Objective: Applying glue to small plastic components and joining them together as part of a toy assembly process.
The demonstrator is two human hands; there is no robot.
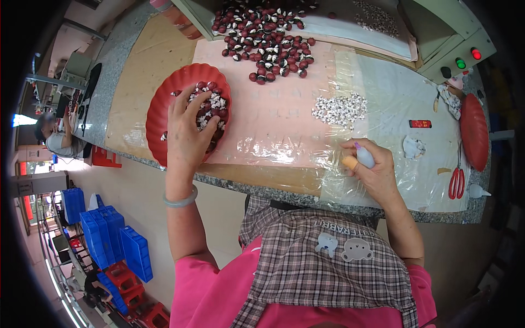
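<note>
My left hand (185,131) reaches over a red scalloped oval tray (156,117), fingers apart and curved down toward its contents. In the tray lie several small dark-red balls and white bits (214,101); the palm covers part of them. Nothing shows between thumb and fingers. My right hand (378,170) is closed round a small squeeze bottle (365,156) with pale contents and a purple tip, the tip pointing up and away. An orange finger cover (350,162) sits on one digit of that hand. Beyond it lies a heap of tiny white pieces (340,109).
At the back, many red, black and white balls (268,52) spread out from a grey-green box with lights (451,60). To the right are red-handled scissors (456,183), a second red tray (474,131), a white-nozzled bottle (478,191) and a small red-black packet (420,124).
</note>
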